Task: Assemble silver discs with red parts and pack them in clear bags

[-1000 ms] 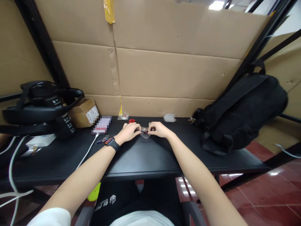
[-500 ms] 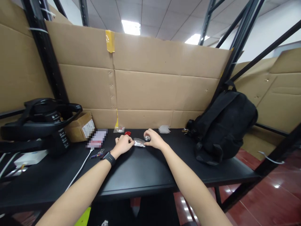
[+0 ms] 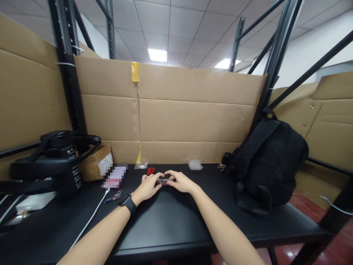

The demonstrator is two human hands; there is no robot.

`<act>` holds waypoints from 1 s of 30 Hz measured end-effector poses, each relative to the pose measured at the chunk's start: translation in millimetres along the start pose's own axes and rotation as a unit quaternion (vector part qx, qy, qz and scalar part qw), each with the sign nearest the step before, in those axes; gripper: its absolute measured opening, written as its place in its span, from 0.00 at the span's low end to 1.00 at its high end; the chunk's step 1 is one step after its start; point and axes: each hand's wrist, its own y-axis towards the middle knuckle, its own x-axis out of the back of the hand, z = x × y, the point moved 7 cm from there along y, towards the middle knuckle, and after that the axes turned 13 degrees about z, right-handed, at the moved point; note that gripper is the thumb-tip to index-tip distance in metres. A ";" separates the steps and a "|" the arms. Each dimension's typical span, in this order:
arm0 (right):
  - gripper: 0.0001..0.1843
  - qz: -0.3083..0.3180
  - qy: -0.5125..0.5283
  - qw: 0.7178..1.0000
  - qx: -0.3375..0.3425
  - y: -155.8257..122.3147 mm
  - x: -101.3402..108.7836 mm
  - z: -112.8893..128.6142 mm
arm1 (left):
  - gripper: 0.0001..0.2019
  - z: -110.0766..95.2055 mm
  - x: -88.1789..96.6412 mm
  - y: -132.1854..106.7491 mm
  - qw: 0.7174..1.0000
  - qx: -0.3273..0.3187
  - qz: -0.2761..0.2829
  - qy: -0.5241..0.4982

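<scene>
My left hand [image 3: 147,187] and my right hand [image 3: 179,181] meet at the far middle of the black table [image 3: 176,221]. Between their fingertips lies a small clear plastic bag [image 3: 163,181] with something dark inside. Both hands pinch its ends, fingers curled on it. A black smartwatch [image 3: 128,203] sits on my left wrist. Just behind the left hand lies a small red piece [image 3: 150,170]. What the bag holds is too small to make out.
A black backpack [image 3: 270,162] leans at the right. A black headset [image 3: 52,158], a cardboard box [image 3: 96,163], a phone [image 3: 114,176] with a white cable [image 3: 88,221] and keys [image 3: 113,197] are at left. Two clear bags [image 3: 141,165] [image 3: 195,165] lie by the cardboard wall.
The camera has tilted upward, showing ceiling and racks. My hands, slightly apart half a second ago, have come together again on the small bag.
</scene>
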 end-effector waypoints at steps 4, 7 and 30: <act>0.31 0.007 0.024 0.999 -0.019 1.6 -2.6 -9.5 | 0.22 6.7 5.0 0.6 0.999 0.029 -0.033 -0.030; 0.44 -0.009 0.062 0.998 -0.025 5.0 -6.2 -18.8 | 0.23 9.0 7.6 0.9 0.997 0.035 -0.045 -0.061; 0.28 -0.146 0.211 0.967 -0.013 6.8 3.4 -33.2 | 0.09 3.0 12.0 1.0 0.983 0.046 -0.122 -0.129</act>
